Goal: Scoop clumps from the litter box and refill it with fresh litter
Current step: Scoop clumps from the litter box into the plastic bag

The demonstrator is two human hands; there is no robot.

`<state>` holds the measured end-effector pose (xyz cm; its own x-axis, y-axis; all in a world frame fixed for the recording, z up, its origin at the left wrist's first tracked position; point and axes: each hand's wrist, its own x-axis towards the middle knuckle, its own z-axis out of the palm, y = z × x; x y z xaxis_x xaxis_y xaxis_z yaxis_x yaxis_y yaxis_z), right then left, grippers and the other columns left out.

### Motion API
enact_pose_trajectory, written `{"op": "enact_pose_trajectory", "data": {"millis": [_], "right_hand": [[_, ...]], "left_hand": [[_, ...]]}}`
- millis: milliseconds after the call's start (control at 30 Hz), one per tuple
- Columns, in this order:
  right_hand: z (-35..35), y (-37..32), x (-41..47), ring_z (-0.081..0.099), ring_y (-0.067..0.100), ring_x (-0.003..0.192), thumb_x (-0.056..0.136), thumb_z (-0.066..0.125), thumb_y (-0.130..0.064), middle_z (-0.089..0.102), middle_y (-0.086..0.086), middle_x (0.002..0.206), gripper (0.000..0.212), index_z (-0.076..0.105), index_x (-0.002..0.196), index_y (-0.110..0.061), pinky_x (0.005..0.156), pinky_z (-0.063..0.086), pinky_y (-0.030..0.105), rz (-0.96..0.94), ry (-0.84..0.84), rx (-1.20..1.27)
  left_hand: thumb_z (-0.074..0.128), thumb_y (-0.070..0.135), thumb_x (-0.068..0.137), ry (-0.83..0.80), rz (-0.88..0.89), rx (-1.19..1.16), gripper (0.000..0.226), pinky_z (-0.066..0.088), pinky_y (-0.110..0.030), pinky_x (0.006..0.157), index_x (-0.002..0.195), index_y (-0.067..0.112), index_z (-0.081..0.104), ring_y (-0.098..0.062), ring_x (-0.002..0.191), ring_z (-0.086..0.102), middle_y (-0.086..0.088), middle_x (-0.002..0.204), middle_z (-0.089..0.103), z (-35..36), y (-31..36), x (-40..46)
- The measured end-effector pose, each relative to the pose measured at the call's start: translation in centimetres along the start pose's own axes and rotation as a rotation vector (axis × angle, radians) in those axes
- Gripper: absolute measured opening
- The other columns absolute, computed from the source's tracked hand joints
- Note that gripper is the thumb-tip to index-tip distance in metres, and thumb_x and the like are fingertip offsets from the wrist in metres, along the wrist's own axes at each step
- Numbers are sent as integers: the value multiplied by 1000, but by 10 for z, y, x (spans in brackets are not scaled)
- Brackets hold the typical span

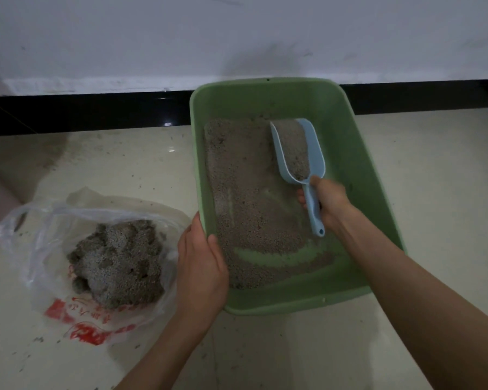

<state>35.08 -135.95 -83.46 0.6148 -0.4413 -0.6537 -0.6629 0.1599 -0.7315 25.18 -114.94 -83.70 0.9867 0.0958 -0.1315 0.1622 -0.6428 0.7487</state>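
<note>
A green litter box [358, 153] sits on the tiled floor against the wall, with grey-brown litter [245, 192] spread over its bottom and bare green streaks near the front. My right hand [328, 202] grips the handle of a light blue scoop [307, 153], whose bowl holds litter and points toward the box's far end. My left hand [200, 266] holds the box's left rim, thumb curled inside. To the left lies an open clear plastic bag [48, 266] with red print, holding a pile of clumped grey litter [119, 263].
A white wall [237, 38] with a black skirting [82, 111] runs behind the box. Loose litter grains and dark smudges dot the pale floor tiles [434, 178], mostly around the bag and at the left.
</note>
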Motion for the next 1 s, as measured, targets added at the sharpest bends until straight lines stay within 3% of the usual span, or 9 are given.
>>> {"op": "enact_pose_trajectory", "data": {"millis": [100,267,400,567,733,1000], "right_hand": [[-19,2,3,52,19,54,96,39,-12,57,11,68,27,56,110,5,45,43,26,88,45,-51],[-26,-16,15,52,21,51,96,43,-12,55,14,63,29,56,76,4,45,41,29,97,149,-159],[-12,-48,33,49,19,46,93,46,-9,53,12,61,14,55,91,0,34,36,18,78,178,-238],[5,-40,30,49,17,50,98,40,-14,52,10,64,18,52,105,-4,34,39,20,82,135,-169],[9,-12,18,50,16,55,97,39,-12,55,9,71,30,48,122,4,50,39,25,40,-3,-6],[23,-9,-9,50,16,51,97,42,-13,56,9,66,32,52,120,7,45,40,23,53,0,-193]], "left_hand": [[25,22,95,-3,-3,-1,46,39,-41,96,139,10,31,-23,115,40,-11,122,48,0,0,0],[29,15,96,9,-2,18,42,38,-40,96,138,8,33,-26,116,41,-13,122,49,0,0,0],[31,14,97,13,-17,15,42,34,-31,94,139,9,31,-25,115,42,-10,122,49,-1,3,-2],[30,16,94,16,-12,19,43,39,-40,92,136,8,35,-27,111,45,-13,118,52,0,0,1],[29,17,96,5,-13,11,44,37,-36,97,140,8,31,-25,117,41,-12,124,48,1,1,1],[29,16,95,17,-14,-11,41,40,-41,93,135,8,36,-26,111,45,-11,117,51,0,1,1]]}}
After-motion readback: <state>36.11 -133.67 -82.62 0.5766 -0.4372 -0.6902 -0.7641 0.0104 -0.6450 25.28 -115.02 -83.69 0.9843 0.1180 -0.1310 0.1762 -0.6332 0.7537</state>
